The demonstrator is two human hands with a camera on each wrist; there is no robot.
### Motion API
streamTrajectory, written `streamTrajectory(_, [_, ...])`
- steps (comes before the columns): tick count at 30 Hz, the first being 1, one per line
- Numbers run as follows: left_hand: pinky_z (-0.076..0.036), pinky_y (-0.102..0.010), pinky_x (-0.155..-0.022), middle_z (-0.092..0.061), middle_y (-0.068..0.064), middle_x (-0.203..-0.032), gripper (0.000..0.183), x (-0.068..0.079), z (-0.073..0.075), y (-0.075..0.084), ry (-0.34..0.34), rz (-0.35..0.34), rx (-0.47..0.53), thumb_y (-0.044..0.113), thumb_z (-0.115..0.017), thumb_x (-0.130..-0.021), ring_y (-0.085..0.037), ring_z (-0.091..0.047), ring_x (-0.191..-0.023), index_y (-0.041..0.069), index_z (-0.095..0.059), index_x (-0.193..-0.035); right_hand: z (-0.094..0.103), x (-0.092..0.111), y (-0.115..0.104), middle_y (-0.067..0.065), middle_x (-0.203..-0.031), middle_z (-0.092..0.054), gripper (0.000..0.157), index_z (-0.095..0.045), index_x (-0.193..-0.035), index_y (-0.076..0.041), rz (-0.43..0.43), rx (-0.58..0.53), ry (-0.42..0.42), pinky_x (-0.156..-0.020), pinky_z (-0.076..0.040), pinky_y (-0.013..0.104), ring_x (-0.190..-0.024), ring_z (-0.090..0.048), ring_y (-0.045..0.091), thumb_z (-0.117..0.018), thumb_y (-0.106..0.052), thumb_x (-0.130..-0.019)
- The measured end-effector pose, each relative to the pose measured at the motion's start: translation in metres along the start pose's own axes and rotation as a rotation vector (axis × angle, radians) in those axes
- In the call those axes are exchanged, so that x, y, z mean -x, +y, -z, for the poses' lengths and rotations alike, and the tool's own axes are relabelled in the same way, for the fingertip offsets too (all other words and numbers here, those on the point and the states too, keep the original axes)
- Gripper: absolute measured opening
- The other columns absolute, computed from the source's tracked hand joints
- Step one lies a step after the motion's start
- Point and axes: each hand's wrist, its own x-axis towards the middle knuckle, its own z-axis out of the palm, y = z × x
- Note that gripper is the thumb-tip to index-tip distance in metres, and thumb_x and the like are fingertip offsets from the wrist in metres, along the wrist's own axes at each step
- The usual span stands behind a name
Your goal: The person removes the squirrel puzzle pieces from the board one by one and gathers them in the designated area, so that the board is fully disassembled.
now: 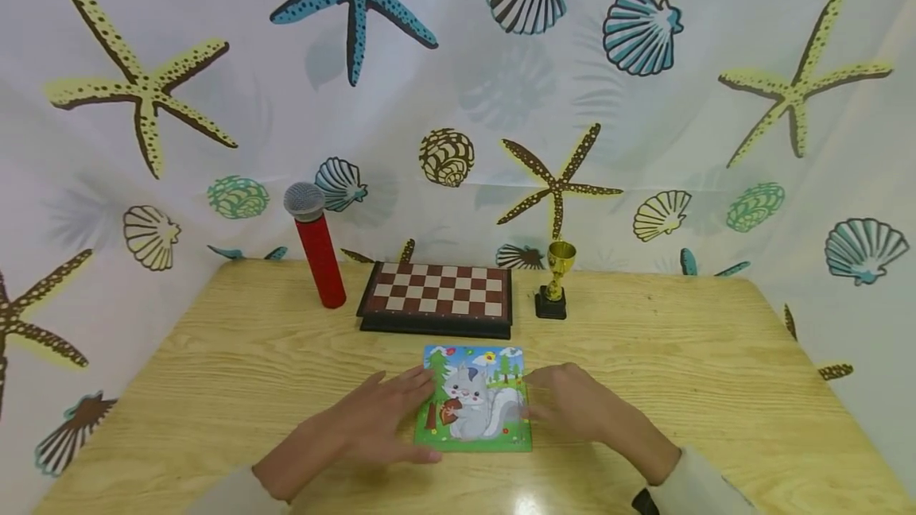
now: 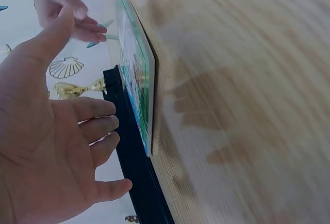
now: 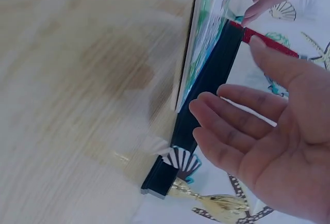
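A square picture board (image 1: 475,408) with a grey squirrel holding an acorn lies flat on the wooden table. My left hand (image 1: 379,420) is at its left side, and the fingertips overlap that edge in the head view. In the left wrist view the fingers of this hand (image 2: 62,136) are extended, with the thumb spread and nothing in the palm. At the board's right side is my right hand (image 1: 572,400), fingertips right at the edge. The right wrist view shows its fingers (image 3: 227,126) loosely bent, holding nothing. The board (image 3: 206,38) stands out as a thin slab there.
Behind the picture board sits a black-sided chessboard box (image 1: 438,300). A red microphone (image 1: 320,257) with a grey mesh head stands to its left, and a small gold trophy cup (image 1: 556,276) on a black base to its right. A curtain (image 1: 458,102) printed with starfish and shells hangs behind the table.
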Motion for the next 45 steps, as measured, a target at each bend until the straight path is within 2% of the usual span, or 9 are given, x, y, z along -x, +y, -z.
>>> streamTrajectory(2, [-0.018,-0.062,-0.113,-0.026,-0.003,-0.158,0.091,-0.004,0.001,0.004,0.004,-0.015,0.001,0.072,-0.051,-0.081,-0.025,-0.021,-0.147,0.014,-0.034,-0.148,0.002,-0.009,0.005,0.017,-0.107,-0.069,0.039,-0.065,-0.114,0.005,-0.045,-0.048,0.030,-0.079,-0.055,0.037,-0.093,-0.067,0.027,-0.069,-0.024,-0.087])
streamTrajectory(4, [-0.017,-0.063,-0.113,-0.025,-0.004,-0.158,0.087,-0.009,0.001,0.007,0.003,-0.026,0.002,0.070,-0.050,-0.083,-0.026,-0.022,-0.146,0.014,-0.035,-0.148,0.002,-0.020,0.011,0.016,-0.099,-0.070,0.036,-0.067,-0.110,0.006,-0.068,-0.072,0.061,-0.072,-0.054,0.032,-0.083,-0.065,0.022,-0.071,-0.020,-0.086])
streamTrajectory(7, [-0.014,-0.064,-0.113,-0.024,-0.005,-0.158,0.085,-0.017,0.000,0.013,-0.010,-0.035,0.002,0.069,-0.048,-0.085,-0.027,-0.021,-0.147,0.015,-0.032,-0.149,0.000,-0.036,0.019,0.012,-0.087,-0.069,0.029,-0.069,-0.103,0.007,-0.068,-0.089,0.119,-0.065,-0.051,0.025,-0.074,-0.061,0.015,-0.072,-0.015,-0.084])
streamTrajectory(11, [-0.015,-0.064,-0.112,-0.021,-0.007,-0.159,0.084,-0.029,-0.001,0.020,-0.030,-0.047,-0.008,0.068,-0.047,-0.086,-0.028,-0.020,-0.147,0.016,-0.028,-0.150,-0.005,-0.051,0.028,0.009,-0.082,-0.068,0.022,-0.070,-0.098,0.005,-0.083,-0.140,0.177,-0.062,-0.048,0.022,-0.070,-0.058,0.011,-0.072,-0.012,-0.084])
streamTrajectory(20, [-0.017,-0.061,-0.114,-0.015,-0.008,-0.160,0.079,-0.055,-0.013,0.034,-0.063,-0.089,-0.095,0.064,-0.042,-0.091,-0.026,-0.014,-0.148,0.016,-0.026,-0.151,-0.016,-0.068,0.033,0.002,-0.074,-0.066,0.013,-0.072,-0.090,-0.002,-0.180,-0.205,0.188,-0.058,-0.043,0.020,-0.064,-0.052,0.007,-0.072,-0.014,-0.083])
streamTrajectory(27, [-0.021,-0.057,-0.114,-0.016,-0.004,-0.160,0.074,-0.056,-0.020,0.043,-0.119,-0.055,-0.130,0.059,-0.048,-0.091,-0.023,-0.017,-0.148,0.020,-0.028,-0.151,-0.018,-0.072,0.029,0.000,-0.070,-0.064,0.008,-0.070,-0.080,-0.006,-0.199,-0.179,0.182,-0.057,-0.043,0.020,-0.063,-0.052,0.007,-0.073,-0.013,-0.082])
streamTrajectory(31, [-0.022,-0.056,-0.114,-0.016,-0.003,-0.160,0.072,-0.054,-0.022,0.043,-0.108,-0.045,-0.156,0.056,-0.051,-0.091,-0.022,-0.017,-0.148,0.022,-0.027,-0.151,-0.017,-0.074,0.026,0.000,-0.071,-0.064,0.008,-0.069,-0.079,-0.006,-0.214,-0.171,0.166,-0.058,-0.044,0.021,-0.064,-0.053,0.008,-0.073,-0.012,-0.082])
streamTrajectory(40, [-0.021,-0.055,-0.115,-0.012,-0.001,-0.161,0.071,-0.054,-0.025,0.040,-0.120,-0.025,-0.181,0.056,-0.046,-0.093,-0.020,-0.014,-0.148,0.024,-0.023,-0.152,-0.016,-0.077,0.018,0.002,-0.073,-0.059,0.011,-0.064,-0.080,-0.005,-0.215,-0.111,0.145,-0.058,-0.041,0.023,-0.064,-0.049,0.011,-0.069,-0.013,-0.086])
streamTrajectory(45, [-0.019,-0.057,-0.115,-0.013,-0.001,-0.161,0.071,-0.054,-0.025,0.042,-0.109,-0.033,-0.191,0.056,-0.046,-0.093,-0.020,-0.015,-0.148,0.025,-0.024,-0.152,-0.014,-0.077,0.016,0.001,-0.072,-0.057,0.012,-0.064,-0.080,-0.006,-0.275,-0.111,0.143,-0.058,-0.041,0.024,-0.064,-0.049,0.012,-0.067,-0.014,-0.087])
